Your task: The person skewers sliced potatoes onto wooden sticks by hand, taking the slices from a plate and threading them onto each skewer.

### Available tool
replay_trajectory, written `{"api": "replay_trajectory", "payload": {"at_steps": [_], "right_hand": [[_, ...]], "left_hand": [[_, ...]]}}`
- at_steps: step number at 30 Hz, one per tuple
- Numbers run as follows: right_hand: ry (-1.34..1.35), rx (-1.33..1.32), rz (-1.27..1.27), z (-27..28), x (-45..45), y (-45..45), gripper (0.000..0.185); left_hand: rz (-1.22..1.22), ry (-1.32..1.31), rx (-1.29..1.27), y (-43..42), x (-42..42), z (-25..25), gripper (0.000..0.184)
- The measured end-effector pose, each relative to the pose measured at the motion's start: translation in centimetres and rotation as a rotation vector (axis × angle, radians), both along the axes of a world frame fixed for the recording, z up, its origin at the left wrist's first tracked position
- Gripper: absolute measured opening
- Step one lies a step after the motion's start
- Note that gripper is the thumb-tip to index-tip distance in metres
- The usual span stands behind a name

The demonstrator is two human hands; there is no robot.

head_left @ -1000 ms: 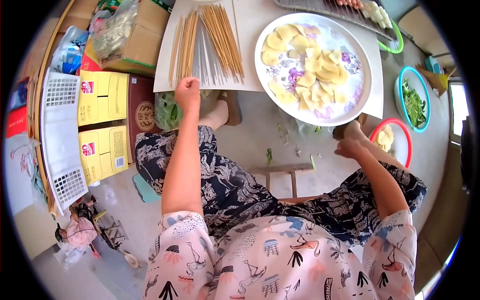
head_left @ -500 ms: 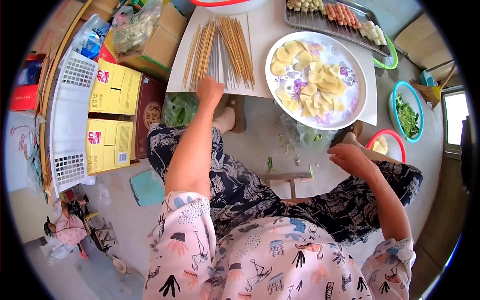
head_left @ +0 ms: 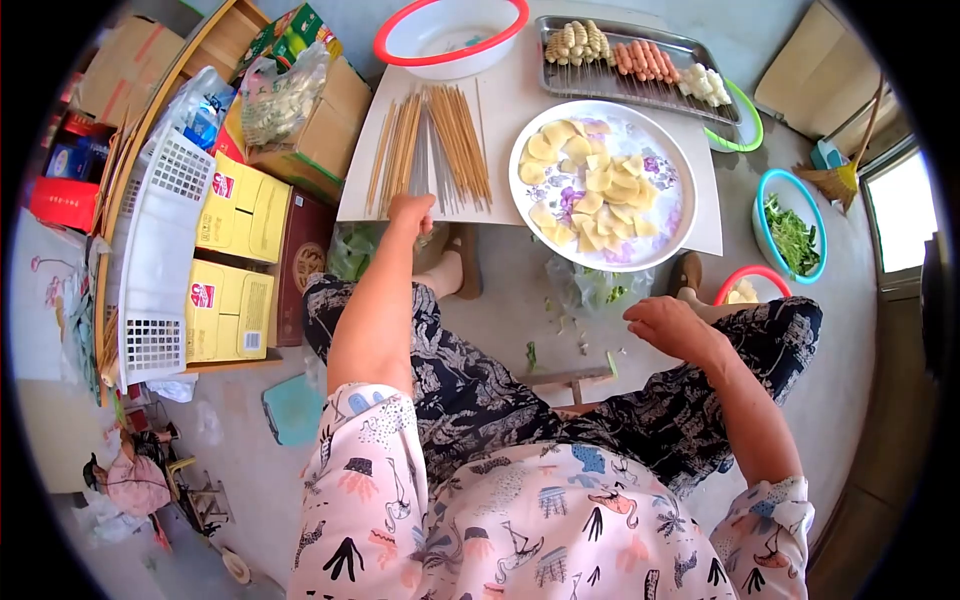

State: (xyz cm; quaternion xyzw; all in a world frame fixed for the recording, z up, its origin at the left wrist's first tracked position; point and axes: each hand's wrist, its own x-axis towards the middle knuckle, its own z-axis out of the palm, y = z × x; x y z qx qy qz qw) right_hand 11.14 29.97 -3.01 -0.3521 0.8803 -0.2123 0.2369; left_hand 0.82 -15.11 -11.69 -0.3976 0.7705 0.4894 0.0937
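Note:
My left hand (head_left: 411,214) is closed at the table's front edge, over the near ends of the skewers. Whatever its fingers may pinch is hidden. Beneath and beyond it lie bamboo skewers (head_left: 458,145) in two bundles, with thin metal skewers (head_left: 424,165) between them. Over my knee, my right hand (head_left: 672,328) hangs in the air, fingers loosely bent and holding nothing. A white floral tray (head_left: 672,222) stands on the table beyond that hand, bearing thin pale slices (head_left: 612,190) that look like potato.
A metal tray (head_left: 625,83) of skewered food and a red-rimmed basin (head_left: 450,65) stand at the back of the table (head_left: 490,225). Blue-rimmed greens basin (head_left: 790,230) and red-rimmed bowl (head_left: 752,272) sit right. Yellow boxes (head_left: 230,310) are stacked left.
The view has tilted up, showing more of the red-rimmed basin. My left hand stays by the skewer ends, its thumb side turned more into sight. My right hand remains over my knee.

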Motion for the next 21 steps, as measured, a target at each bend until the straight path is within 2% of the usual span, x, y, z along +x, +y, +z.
{"api": "replay_trajectory", "payload": {"at_steps": [1,2,4,5,7,8,10,14,16,18,20,21], "right_hand": [[-0.016,-0.015,-0.003,-0.4,-0.1,0.2,0.016],[-0.013,-0.017,-0.001,-0.6,-0.3,0.1,0.016],[-0.117,-0.027,-0.011,-0.8,-0.9,-0.3,0.016],[-0.111,-0.03,-0.008,-0.8,-1.2,-0.6,0.016],[-0.165,-0.192,-0.03,-0.6,-1.8,-1.5,0.016],[-0.164,-0.195,-0.029,-0.6,-2.2,-2.0,0.016],[-0.338,-0.263,-0.115,-0.8,-2.9,-2.9,0.018],[-0.406,-0.447,-0.204,-1.8,-4.0,-5.5,0.024],[-0.617,-0.546,-0.318,-1.0,-4.4,-6.9,0.036],[-0.729,-0.621,-0.409,0.6,-4.5,-7.5,0.036],[-0.934,-0.834,-0.525,1.0,-5.0,-7.6,0.035],[-0.916,-0.854,-0.531,1.1,-5.3,-7.2,0.033]], "left_hand": [[0.115,0.086,0.262,-0.3,0.0,-0.4,0.014],[0.116,0.089,0.261,-0.6,0.1,-0.7,0.014],[0.211,0.189,0.71,-0.3,1.2,1.0,0.015],[0.211,0.196,0.707,0.1,2.0,1.7,0.015],[0.229,0.223,0.925,1.8,3.8,3.4,0.012],[0.204,0.238,0.934,3.0,5.2,4.0,0.012],[0.172,0.298,0.872,5.6,7.9,5.4,0.011],[0.091,0.325,0.807,12.4,12.8,7.6,0.007],[-0.142,0.34,0.687,15.4,14.7,8.1,0.006],[-0.208,0.332,0.704,18.1,16.2,8.1,0.005],[-0.406,0.306,0.638,20.1,17.0,8.1,0.004],[-0.453,0.287,0.603,20.9,17.3,8.1,0.003]]}}
